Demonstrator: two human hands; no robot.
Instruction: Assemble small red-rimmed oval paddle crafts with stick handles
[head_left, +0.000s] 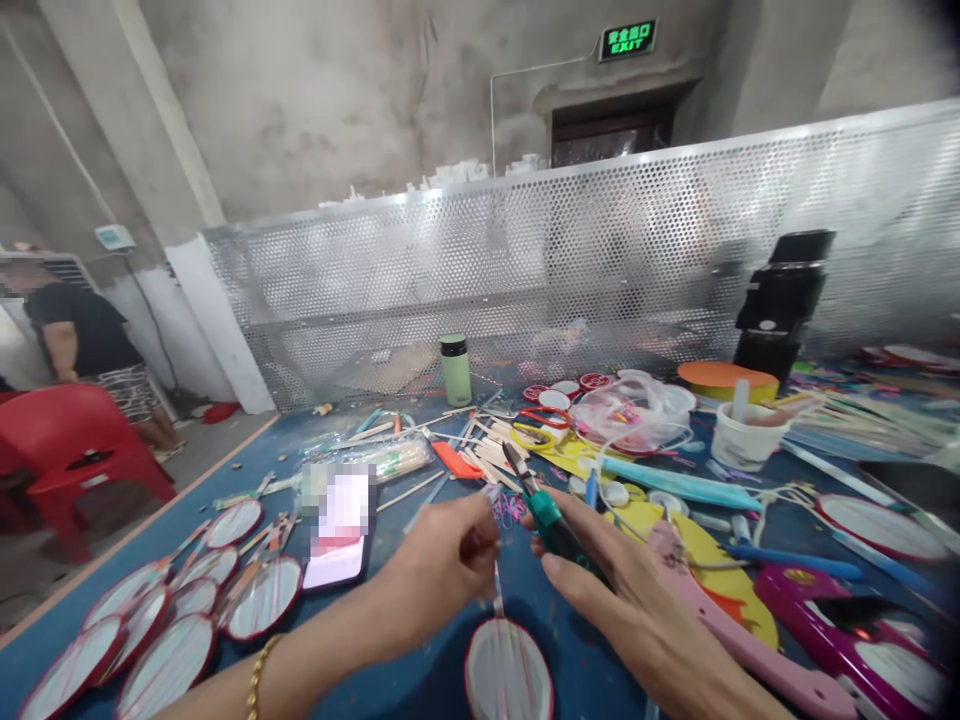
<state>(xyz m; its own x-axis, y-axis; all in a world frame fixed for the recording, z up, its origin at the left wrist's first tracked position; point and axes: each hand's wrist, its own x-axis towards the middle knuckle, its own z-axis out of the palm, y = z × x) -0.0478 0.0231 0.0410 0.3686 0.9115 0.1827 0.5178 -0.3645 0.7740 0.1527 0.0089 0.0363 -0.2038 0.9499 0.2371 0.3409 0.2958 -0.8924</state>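
My left hand [448, 548] is closed, its fingers curled in above the middle of the table. What lies in its grip, if anything, is hidden. Just below it is a round, red-rimmed white paddle [508, 672] with a narrow handle pointing up towards my fingers. I cannot tell whether they touch it. My right hand [600, 580] is wrapped round a plier-like hand tool [553, 522] with a green and black handle. Its dark narrow tip points up and away from me. A small heap of pink and purple bits [510, 508] lies beyond both hands.
Several similar paddles [169, 665] pile up at left, near a phone [341, 530]. Behind are wooden sticks [501, 445], a green bottle [455, 372] and a white cup [742, 440]. A pink strip [750, 640] lies right. A perforated metal panel [420, 285] bounds the back.
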